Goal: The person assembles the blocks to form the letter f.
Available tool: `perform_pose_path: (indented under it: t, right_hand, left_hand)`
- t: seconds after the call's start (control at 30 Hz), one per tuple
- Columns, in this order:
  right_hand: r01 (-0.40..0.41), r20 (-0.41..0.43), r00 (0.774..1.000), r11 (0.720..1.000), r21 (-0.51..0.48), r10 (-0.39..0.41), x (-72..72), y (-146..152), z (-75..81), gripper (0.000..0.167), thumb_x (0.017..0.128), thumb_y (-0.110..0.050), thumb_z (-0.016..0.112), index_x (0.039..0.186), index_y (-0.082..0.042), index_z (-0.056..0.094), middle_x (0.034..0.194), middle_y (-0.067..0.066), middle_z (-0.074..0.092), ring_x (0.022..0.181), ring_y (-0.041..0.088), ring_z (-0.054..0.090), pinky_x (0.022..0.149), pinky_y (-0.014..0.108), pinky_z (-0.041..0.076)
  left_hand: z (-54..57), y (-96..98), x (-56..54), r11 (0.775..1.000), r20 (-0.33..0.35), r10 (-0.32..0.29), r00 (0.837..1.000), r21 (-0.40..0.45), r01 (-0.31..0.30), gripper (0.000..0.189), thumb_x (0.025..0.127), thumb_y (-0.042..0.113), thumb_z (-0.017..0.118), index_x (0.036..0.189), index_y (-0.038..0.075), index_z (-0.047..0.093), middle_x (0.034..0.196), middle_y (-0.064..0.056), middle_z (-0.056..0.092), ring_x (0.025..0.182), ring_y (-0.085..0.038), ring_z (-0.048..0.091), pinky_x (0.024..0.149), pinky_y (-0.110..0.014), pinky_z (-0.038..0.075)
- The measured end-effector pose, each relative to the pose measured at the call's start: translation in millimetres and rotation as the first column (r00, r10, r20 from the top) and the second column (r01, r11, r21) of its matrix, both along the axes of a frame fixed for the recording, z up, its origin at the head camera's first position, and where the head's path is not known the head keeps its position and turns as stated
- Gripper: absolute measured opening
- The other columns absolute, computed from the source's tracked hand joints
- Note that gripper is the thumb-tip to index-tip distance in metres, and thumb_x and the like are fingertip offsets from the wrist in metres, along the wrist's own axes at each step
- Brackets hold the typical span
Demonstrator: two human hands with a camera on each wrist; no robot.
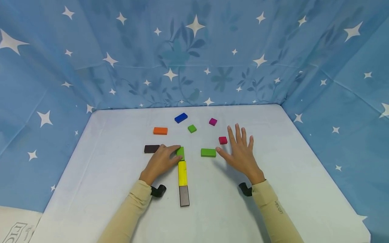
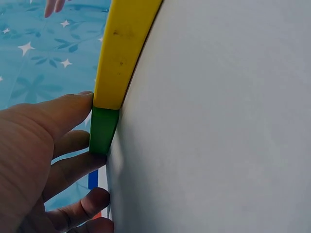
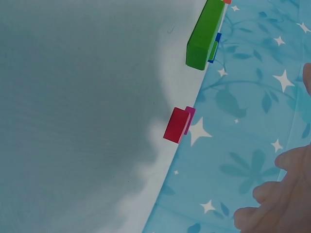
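Note:
My left hand pinches a green block between thumb and fingers. This block touches the far end of a yellow block; a grey-brown block continues the row toward me. In the left wrist view, the thumb lies near the seam between the green block and the yellow block. Fingers spread, my right hand hovers over the table and holds nothing. Beside its thumb lies another green block, and a red block lies left of its fingers.
A dark brown block lies beside the left hand, partly hidden by it. Farther back are an orange block, a blue block, a small green block and a magenta block. A star-patterned curtain encloses the white table.

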State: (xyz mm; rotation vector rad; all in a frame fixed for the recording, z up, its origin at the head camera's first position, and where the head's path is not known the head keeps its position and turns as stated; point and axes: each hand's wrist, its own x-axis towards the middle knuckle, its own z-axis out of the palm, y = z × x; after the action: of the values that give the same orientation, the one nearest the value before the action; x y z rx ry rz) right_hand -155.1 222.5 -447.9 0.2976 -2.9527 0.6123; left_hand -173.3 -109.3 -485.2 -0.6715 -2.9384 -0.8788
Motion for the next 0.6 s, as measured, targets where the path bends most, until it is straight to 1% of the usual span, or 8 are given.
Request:
perform_pose_path:
  t: [0.13, 0.37, 0.6]
  right_hand:
    - [-0.003, 0.007, 1.0, 1.0, -0.012, 0.003, 0.4, 0.8, -1.0, 0.101, 0.101, -0.059, 0.062, 0.174, -0.012, 0.01, 0.179, 0.016, -0.007, 0.162, 0.044, -0.011, 0.119, 0.075, -0.008]
    - [-0.017, 0.009, 1.0, 0.999, -0.031, 0.017, 0.1, 1.0, -2.3, 0.1, 0.102, -0.055, 0.065, 0.173, -0.009, 0.012, 0.179, 0.019, -0.002, 0.162, 0.046, -0.005, 0.121, 0.073, -0.006]
    - [-0.03, 0.027, 0.999, 0.998, -0.05, 0.031, 0.3, 1.2, -3.8, 0.1, 0.102, -0.053, 0.066, 0.173, -0.009, 0.012, 0.179, 0.018, 0.0, 0.163, 0.043, -0.004, 0.123, 0.071, -0.003]
  left_hand:
    - [0.1, 2.5, -0.5, 1.0, -0.007, -0.004, 1.0, -0.01, 0.004, 0.049, 0.101, 0.032, 0.078, 0.142, 0.006, 0.07, 0.136, -0.009, 0.073, 0.096, -0.027, 0.057, 0.082, -0.04, 0.052]
    - [0.7, 3.3, -1.1, 1.0, -0.013, -0.003, 1.0, -0.016, 0.003, 0.048, 0.1, 0.033, 0.079, 0.141, 0.009, 0.072, 0.13, -0.009, 0.075, 0.096, -0.029, 0.058, 0.078, -0.04, 0.051]
    - [-0.1, 4.0, -1.6, 0.999, -0.009, -0.01, 1.0, -0.035, 0.01, 0.048, 0.101, 0.035, 0.078, 0.142, 0.011, 0.071, 0.129, -0.008, 0.075, 0.097, -0.029, 0.059, 0.079, -0.04, 0.05]
